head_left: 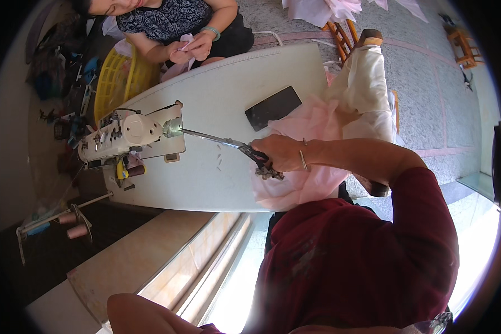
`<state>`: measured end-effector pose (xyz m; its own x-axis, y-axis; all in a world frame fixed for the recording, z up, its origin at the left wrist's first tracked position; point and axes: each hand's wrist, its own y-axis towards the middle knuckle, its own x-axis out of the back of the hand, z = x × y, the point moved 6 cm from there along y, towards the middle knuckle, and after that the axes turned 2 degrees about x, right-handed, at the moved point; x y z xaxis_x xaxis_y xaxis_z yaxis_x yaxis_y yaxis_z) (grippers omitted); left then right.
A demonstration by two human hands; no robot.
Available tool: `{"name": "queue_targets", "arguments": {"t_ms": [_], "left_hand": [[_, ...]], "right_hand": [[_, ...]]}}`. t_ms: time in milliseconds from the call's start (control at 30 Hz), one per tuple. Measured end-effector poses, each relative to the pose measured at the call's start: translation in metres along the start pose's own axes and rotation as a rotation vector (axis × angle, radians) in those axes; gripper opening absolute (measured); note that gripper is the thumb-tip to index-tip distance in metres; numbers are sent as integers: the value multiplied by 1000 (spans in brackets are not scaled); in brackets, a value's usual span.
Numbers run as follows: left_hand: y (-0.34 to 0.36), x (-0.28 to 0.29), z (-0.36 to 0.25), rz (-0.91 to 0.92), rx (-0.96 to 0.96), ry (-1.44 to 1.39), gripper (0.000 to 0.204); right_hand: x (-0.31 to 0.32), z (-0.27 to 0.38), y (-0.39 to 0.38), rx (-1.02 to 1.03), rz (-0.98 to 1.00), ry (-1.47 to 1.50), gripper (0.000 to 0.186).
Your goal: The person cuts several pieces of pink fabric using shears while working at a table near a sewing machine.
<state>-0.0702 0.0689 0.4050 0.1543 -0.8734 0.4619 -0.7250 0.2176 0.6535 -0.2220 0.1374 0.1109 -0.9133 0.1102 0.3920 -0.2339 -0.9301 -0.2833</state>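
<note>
My right hand (281, 152) is wrapped round the handles of a pair of long metal scissors (220, 139). Ragged wrapping shows on the lower handle. The blades point left over the white table (206, 183), their tips beside the lit needle area of a white sewing machine (131, 133). Sheer pink fabric (312, 181) lies bunched under my right wrist and spills toward my lap. Only part of my left arm (142, 317) shows at the lower edge; its hand is outside the picture.
A black phone (273, 108) lies beyond my right hand. Across the table another person (172, 25) holds light cloth, near a yellow basket (108, 83). Pale fabric hangs over a wooden-ended support (367, 72) at the right. Thread spools (77, 230) stand on a rack at lower left.
</note>
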Motion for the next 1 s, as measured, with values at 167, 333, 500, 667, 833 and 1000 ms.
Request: {"name": "queue_targets", "arguments": {"t_ms": [167, 333, 500, 667, 833, 1000], "left_hand": [[0, 1, 1, -10, 0, 7, 5], [-2, 1, 2, -14, 17, 11, 4], [-2, 1, 2, -16, 8, 13, 4], [-3, 1, 2, -18, 13, 12, 4], [-5, 0, 2, -23, 20, 18, 4], [-5, 0, 6, -27, 27, 19, 4]], "right_hand": [[1, 4, -1, -7, 32, 12, 20], [2, 4, 0, 2, 24, -35, 20], [2, 5, -2, -18, 48, 10, 20], [-2, -1, 2, 17, 31, -11, 19], [1, 4, 0, -22, 54, 1, 20], [-2, -1, 1, -10, 45, -42, 22]]}}
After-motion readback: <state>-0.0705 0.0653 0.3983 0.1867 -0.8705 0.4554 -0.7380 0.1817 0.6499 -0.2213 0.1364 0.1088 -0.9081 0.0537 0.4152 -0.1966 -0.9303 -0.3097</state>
